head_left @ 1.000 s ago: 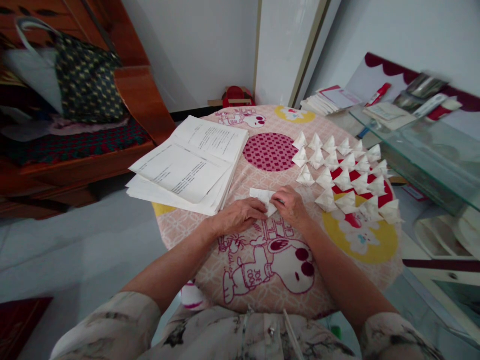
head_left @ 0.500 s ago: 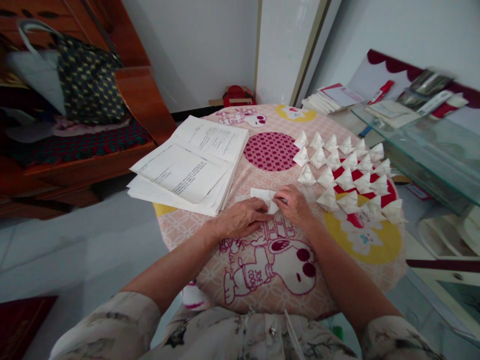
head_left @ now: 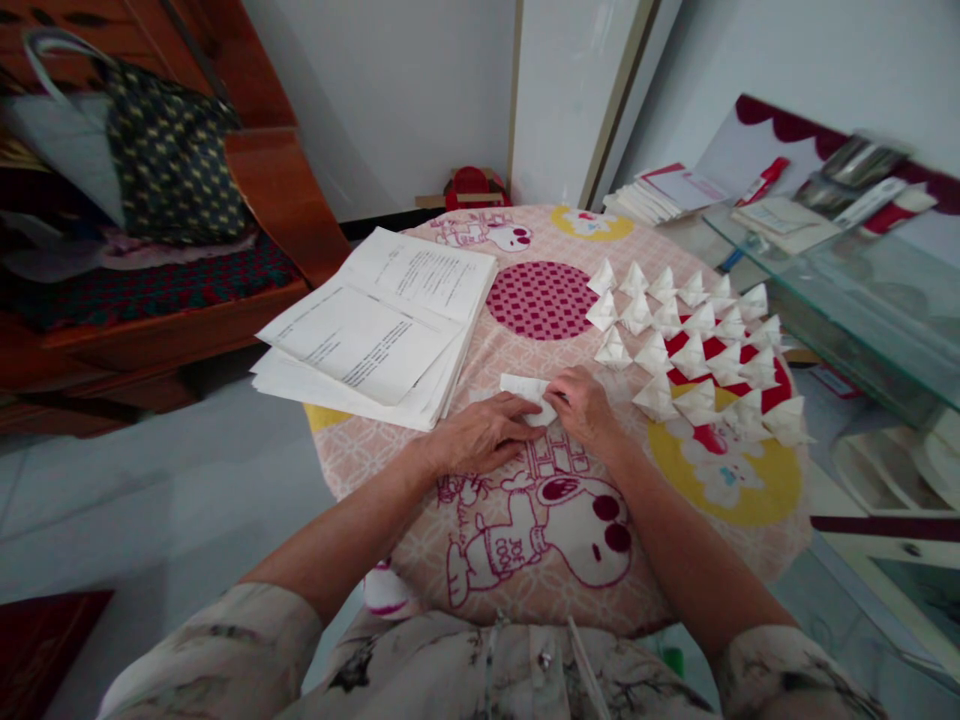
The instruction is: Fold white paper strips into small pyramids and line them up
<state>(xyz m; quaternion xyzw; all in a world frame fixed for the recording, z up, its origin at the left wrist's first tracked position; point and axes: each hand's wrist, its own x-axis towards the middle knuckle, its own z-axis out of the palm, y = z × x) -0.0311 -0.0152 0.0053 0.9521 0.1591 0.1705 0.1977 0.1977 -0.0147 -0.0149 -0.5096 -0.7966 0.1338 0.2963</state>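
A small folded strip of white paper [head_left: 522, 384] lies on the patterned tablecloth [head_left: 480, 510], between my two hands. My left hand [head_left: 487, 432] rests on the cloth with its fingers pressed on the paper's lower left part. At the right end, my right hand [head_left: 583, 408] pinches the paper between thumb and fingers. My fingers cover part of the folds. To the right stand several folded paper pieces [head_left: 613, 348] with pointed tips, set in rows. A stack of printed paper sheets [head_left: 367, 345] lies to the left of my hands.
A glass shelf [head_left: 847, 290] with jars and tubes borders the table on the right. More papers [head_left: 660, 195] are piled at the back right. On the left, a wooden bench [head_left: 270, 200] holds a dark patterned bag [head_left: 176, 160].
My right hand's fingers have shifted slightly on the paper, and the left fingers have edged a little to the right over it. The rows of folded pieces look the same.
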